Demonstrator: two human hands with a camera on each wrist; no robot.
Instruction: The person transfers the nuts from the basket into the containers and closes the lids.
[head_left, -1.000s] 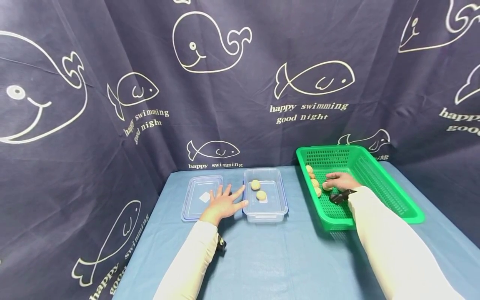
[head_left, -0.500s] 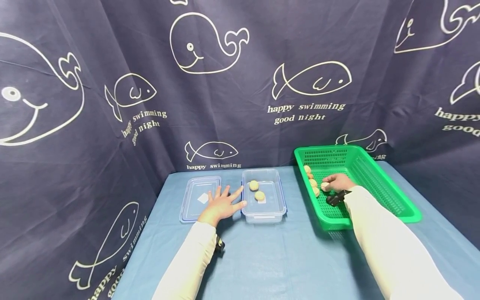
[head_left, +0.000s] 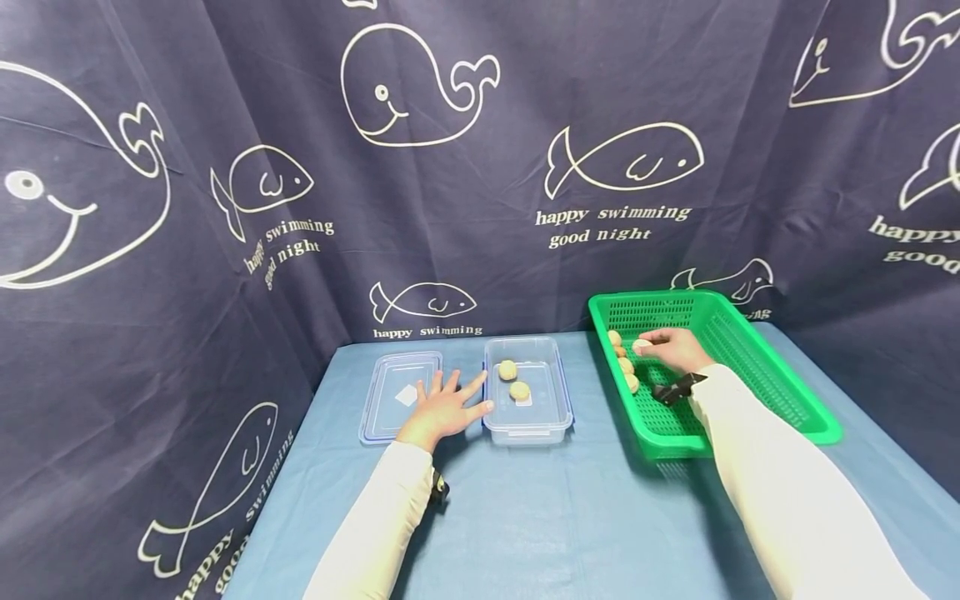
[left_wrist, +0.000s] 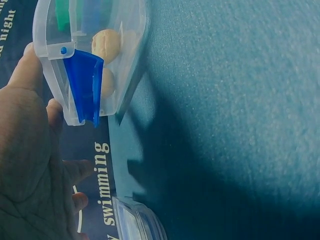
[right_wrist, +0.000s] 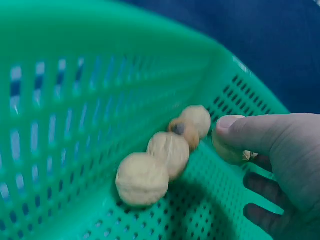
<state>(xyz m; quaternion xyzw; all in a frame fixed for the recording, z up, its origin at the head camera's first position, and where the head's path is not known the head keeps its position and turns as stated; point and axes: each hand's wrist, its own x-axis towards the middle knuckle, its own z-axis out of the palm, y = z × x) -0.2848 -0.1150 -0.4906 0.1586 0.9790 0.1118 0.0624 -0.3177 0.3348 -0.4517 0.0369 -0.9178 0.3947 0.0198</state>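
My right hand (head_left: 681, 350) pinches a walnut (right_wrist: 229, 147) between thumb and fingers, just above the floor of the green basket (head_left: 806, 400). Along the basket's left wall lie several more walnuts (right_wrist: 142, 180), one of them darker orange with a dark spot (right_wrist: 179, 128). My left hand (head_left: 444, 413) is spread, its thumb and forefinger at the left rim of a clear plastic box (head_left: 529, 434). Inside this box are two walnuts (head_left: 520, 391). A blue side clip (left_wrist: 85, 85) of the box hangs unlatched in the left wrist view.
The clear, blue-edged lid (head_left: 386, 408) lies flat on the blue tablecloth (head_left: 525, 525), left of the box and partly behind my left hand. A dark curtain (head_left: 480, 192) with white whale and fish drawings hangs behind the table and at both sides.
My right hand has closed on a walnut, lifted it from the basket floor and moved slightly toward the back left. The left hand stays at the box rim.
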